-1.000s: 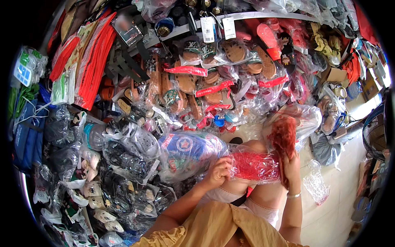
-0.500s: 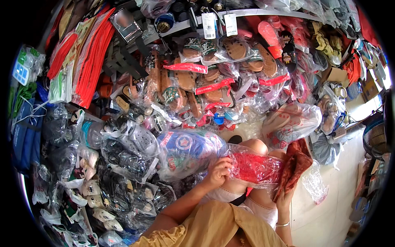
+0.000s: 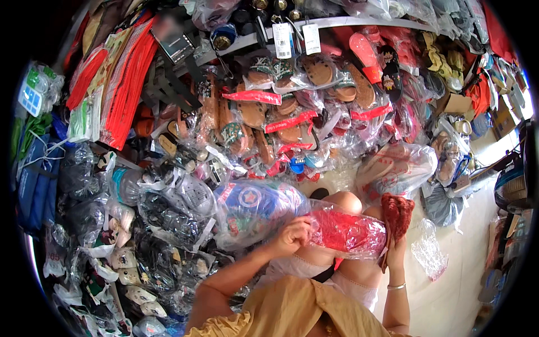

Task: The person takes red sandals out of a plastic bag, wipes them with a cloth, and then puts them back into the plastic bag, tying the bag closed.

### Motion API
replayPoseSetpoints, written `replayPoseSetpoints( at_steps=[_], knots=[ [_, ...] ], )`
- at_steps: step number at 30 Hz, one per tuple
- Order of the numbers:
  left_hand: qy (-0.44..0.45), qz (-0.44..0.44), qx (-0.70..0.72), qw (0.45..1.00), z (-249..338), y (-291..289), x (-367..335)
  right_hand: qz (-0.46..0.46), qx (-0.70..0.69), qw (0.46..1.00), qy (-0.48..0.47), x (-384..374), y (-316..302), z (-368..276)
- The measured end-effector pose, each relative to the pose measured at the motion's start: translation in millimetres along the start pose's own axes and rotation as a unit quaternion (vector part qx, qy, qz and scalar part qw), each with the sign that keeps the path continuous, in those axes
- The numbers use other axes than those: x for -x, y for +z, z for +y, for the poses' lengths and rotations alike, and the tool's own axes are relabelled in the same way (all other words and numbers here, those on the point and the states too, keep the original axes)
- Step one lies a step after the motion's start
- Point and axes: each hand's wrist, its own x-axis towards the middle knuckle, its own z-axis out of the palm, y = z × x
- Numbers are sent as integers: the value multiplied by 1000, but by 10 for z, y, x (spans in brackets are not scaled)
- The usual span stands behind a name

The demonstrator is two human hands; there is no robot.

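A clear plastic bag with something red inside [image 3: 351, 233] lies across my lap. My left hand [image 3: 295, 233] is closed at the bag's left end, its fingers pinching the plastic. At the bag's right end, my right hand [image 3: 395, 254] grips a reddish-brown cloth [image 3: 398, 216] from below. The cloth stands bunched and upright against that end; its folds hide part of the fingers. Just left of the red bag rests a larger clear bag with blue printed contents [image 3: 258, 199].
Sandals in clear wrappers [image 3: 292, 118] fill the shelf ahead. Bagged shoes [image 3: 179, 196] are heaped on my left. A whitish plastic bag [image 3: 398, 165] sits beyond my knees. An empty crumpled clear wrapper [image 3: 429, 250] lies on the pale floor [image 3: 443, 292] at right.
The reddish-brown cloth has gone from spread and slanting to narrower and more upright. My right hand has risen slightly, showing more forearm. My left hand has barely shifted.
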Motion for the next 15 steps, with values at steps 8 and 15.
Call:
replayPoseSetpoints(
  at_steps=[8,15],
  knots=[
    [-294,39,308,904,155,-33,-102,-83,227,953,-185,116,-254,-620],
    [-242,75,170,952,-262,332,157,-164,273,893,-319,23,724,-1469]
  ],
)
